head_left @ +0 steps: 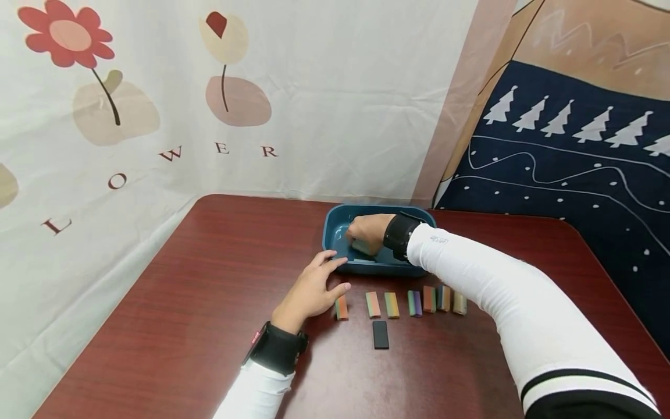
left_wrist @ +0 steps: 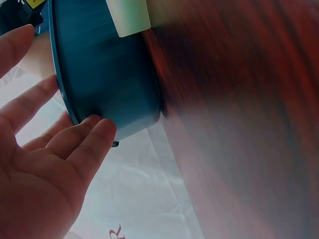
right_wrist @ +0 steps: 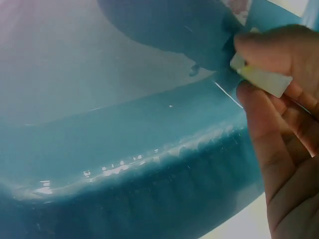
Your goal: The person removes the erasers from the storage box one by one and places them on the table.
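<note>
My right hand [head_left: 370, 231] reaches down inside a blue-green plastic tub [head_left: 337, 209]. Between thumb and fingers it pinches a small pale block [right_wrist: 266, 82] with a yellowish tint, close to the tub's inner wall; what the block is made of cannot be told. Fingers of my left hand [head_left: 311, 291] are spread and fairly straight, touching the tub's near left rim. In the left wrist view, that palm [left_wrist: 45, 174] holds nothing. Just in front of the tub, a two-tone orange and green block [head_left: 342, 308] lies partly behind the left thumb.
In a row before the tub lie several more two-tone blocks, among them a pink-green one [head_left: 373, 305], a yellow one [head_left: 391, 305] and a green-purple one [head_left: 414, 304]. A black rectangular piece [head_left: 380, 335] lies nearer on the red-brown table [head_left: 209, 279]. Cloth hangs behind.
</note>
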Tool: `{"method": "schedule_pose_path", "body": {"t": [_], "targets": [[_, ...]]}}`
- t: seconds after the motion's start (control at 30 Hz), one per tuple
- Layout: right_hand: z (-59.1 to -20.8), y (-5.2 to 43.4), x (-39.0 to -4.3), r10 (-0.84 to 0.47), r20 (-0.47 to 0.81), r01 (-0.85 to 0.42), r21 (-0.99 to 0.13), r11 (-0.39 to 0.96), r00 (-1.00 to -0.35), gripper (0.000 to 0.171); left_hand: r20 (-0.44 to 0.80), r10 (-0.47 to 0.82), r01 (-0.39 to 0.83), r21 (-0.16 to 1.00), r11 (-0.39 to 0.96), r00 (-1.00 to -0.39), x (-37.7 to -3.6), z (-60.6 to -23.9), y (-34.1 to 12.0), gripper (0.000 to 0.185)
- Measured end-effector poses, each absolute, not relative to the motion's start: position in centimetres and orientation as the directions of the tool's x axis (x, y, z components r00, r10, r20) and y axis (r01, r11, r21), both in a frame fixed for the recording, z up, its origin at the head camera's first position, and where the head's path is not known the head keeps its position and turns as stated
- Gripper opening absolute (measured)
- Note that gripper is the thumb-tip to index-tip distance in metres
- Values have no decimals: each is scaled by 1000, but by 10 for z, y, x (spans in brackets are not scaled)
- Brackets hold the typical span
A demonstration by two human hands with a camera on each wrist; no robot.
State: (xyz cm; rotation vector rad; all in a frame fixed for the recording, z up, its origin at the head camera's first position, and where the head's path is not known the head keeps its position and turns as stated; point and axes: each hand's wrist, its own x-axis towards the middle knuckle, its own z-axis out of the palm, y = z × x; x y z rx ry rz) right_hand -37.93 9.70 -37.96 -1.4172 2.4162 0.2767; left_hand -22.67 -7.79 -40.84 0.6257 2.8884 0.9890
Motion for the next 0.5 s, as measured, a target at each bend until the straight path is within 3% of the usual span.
{"method": "schedule_pose_path", "body": {"t": [0.5], "targets": [[-358,115,-371,-797,-287,-821,-57,569,-532,45,119,382,371,611,699,-916,-224,-409,-78,53]]}}
